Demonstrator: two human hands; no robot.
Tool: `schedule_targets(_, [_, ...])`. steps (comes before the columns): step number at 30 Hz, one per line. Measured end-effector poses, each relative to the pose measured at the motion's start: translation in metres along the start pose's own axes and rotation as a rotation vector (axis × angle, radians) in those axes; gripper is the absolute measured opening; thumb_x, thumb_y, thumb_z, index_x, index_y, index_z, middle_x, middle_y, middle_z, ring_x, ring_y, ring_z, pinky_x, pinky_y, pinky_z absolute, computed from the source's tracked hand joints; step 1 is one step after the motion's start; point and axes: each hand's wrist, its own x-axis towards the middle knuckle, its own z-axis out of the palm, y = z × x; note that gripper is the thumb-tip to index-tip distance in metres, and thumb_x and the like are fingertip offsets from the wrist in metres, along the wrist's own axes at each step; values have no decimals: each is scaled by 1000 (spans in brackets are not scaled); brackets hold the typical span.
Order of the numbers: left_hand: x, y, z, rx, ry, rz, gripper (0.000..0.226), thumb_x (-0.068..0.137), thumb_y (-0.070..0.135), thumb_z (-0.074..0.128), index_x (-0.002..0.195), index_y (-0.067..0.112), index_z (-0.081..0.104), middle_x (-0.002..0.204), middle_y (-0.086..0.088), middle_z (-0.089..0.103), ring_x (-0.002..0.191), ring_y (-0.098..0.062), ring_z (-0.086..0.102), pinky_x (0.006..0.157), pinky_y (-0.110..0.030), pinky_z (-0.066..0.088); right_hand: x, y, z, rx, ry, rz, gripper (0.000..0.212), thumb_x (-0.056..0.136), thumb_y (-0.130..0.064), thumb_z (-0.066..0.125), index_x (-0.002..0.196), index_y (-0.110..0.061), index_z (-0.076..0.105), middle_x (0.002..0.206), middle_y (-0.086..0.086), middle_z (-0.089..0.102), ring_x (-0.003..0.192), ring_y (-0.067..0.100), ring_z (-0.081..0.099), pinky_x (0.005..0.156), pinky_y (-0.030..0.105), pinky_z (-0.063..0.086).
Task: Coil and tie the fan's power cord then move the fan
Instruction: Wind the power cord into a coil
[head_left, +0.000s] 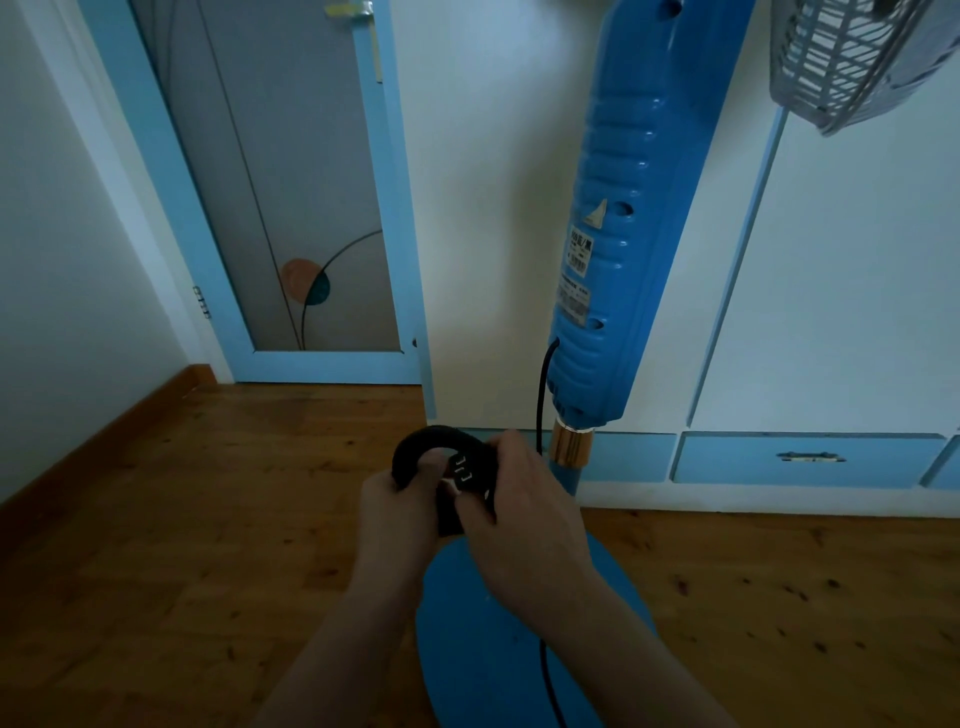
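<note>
A blue standing fan (618, 218) rises at centre right, its round blue base (488, 649) on the wooden floor below my arms. Its grey grille (852, 57) shows at the top right. The black power cord (543, 384) runs down from the column. A coiled bundle of cord (431, 441) is held just above the base. My left hand (395, 514) grips the coil from the left, thumb through the loop. My right hand (524, 499) pinches the black plug (465, 470), prongs facing me, against the coil. A cord strand (550, 686) trails over the base.
A white cabinet with blue drawers (805, 460) stands right behind the fan. A blue-framed glass door (291, 208) is at the back left, beside a white wall with a wooden skirting board (130, 421). Wooden floor (208, 545) spreads left and right.
</note>
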Motion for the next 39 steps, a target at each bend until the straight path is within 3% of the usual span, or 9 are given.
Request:
schedule_targets(4, [-3, -9, -3, 152, -136, -16, 18, 95, 14, 60, 92, 2, 72, 85, -21, 73, 83, -38, 70, 65, -37, 57, 6, 7, -11, -198, -45, -98, 28, 92, -38, 49, 91, -37, 21, 85, -15, 38, 71, 4, 39, 55, 18, 24])
schedule_targets(7, [1, -1, -11, 447, -86, 262, 30, 88, 7, 66, 112, 22, 59, 94, 10, 67, 82, -8, 66, 59, -12, 49, 7, 10, -16, -239, -165, -132, 25, 93, -39, 48, 87, -36, 23, 78, -16, 35, 66, 2, 37, 54, 22, 28])
schedule_targets(11, [7, 6, -25, 879, -204, 546, 49, 84, -5, 64, 120, 30, 59, 101, 10, 70, 83, -5, 66, 65, -24, 60, 5, 6, -16, -233, -238, -220, 25, 92, -37, 51, 92, -38, 26, 86, -16, 38, 70, 1, 37, 58, 19, 31])
schedule_targets(18, [-4, 4, -11, 437, 23, 511, 51, 84, -17, 56, 89, 34, 63, 83, 20, 62, 78, 21, 57, 57, 0, 44, 10, 10, -21, 84, -59, 111, 13, 85, -36, 64, 92, -31, 54, 82, -10, 61, 75, 8, 59, 67, 36, 56])
schedule_targets(23, [-5, -2, 0, 367, 41, 400, 45, 89, -15, 48, 82, 25, 67, 73, 8, 64, 64, 7, 62, 49, -8, 46, 5, 6, -9, -41, -27, 63, 13, 97, -27, 51, 90, -29, 40, 79, -14, 49, 71, 9, 52, 62, 32, 47])
schedule_targets(26, [-1, -5, -4, 388, -131, 262, 32, 98, 1, 50, 85, 23, 69, 77, -1, 71, 63, -14, 66, 48, -22, 51, 7, 12, -12, -198, -33, 0, 20, 96, -19, 53, 100, -27, 35, 86, -11, 44, 74, 11, 47, 64, 27, 38])
schedule_targets(28, [1, -6, -9, 480, -270, 255, 13, 97, 18, 59, 100, 28, 68, 90, 6, 71, 70, -3, 65, 51, -12, 48, 10, 18, -18, -304, -81, -7, 23, 93, -16, 57, 106, -24, 39, 93, -6, 49, 77, 10, 45, 66, 26, 37])
schedule_targets(34, [8, 0, -28, 653, -633, 295, 82, 74, 36, 83, 141, 46, 38, 130, 27, 47, 111, 10, 51, 78, 0, 44, 10, 23, -24, -467, -233, -27, 35, 85, -19, 70, 108, -20, 44, 109, 0, 59, 94, 19, 58, 73, 28, 33])
schedule_targets(39, [6, -2, -18, 867, -429, 304, 24, 90, 21, 64, 113, 24, 60, 101, 4, 65, 85, -10, 63, 75, -32, 57, 6, 11, -8, -483, -262, -149, 25, 92, -16, 60, 113, -18, 46, 109, 3, 61, 95, 22, 58, 77, 31, 28])
